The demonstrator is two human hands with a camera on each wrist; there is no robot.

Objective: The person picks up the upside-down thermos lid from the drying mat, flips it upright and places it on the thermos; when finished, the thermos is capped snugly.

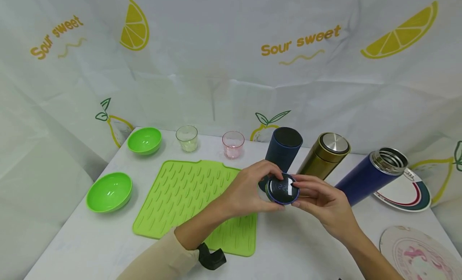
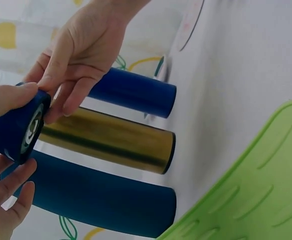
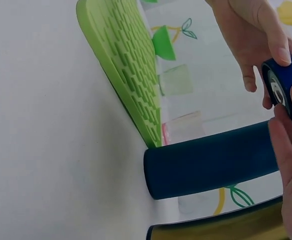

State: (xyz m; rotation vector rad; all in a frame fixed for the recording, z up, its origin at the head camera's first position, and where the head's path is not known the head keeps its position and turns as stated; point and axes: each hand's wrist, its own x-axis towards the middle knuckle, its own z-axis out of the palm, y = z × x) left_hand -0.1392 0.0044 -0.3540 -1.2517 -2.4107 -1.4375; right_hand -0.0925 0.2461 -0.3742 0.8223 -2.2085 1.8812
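Observation:
A dark blue bottle lid (image 1: 283, 189) with a black top is held up between both hands, above the table. My left hand (image 1: 250, 187) grips its left side, thumb and fingers on opposite edges. From the right, the right hand (image 1: 326, 203) pinches its rim with thumb and fingertips. The lid's underside, with a pale ring, shows in the left wrist view. Behind the hands stand a dark blue bottle (image 1: 282, 151), a gold bottle (image 1: 321, 159) with a silver top and a blue bottle (image 1: 368, 179). That last one has its metal mouth uncovered.
A green ridged mat (image 1: 187, 191) lies left of the hands. Two green bowls (image 1: 109, 192), a clear greenish glass (image 1: 187, 139) and a pink glass (image 1: 233, 145) stand beyond it. A patterned plate (image 1: 408, 191) and a pink-printed round mat (image 1: 415, 252) lie at right.

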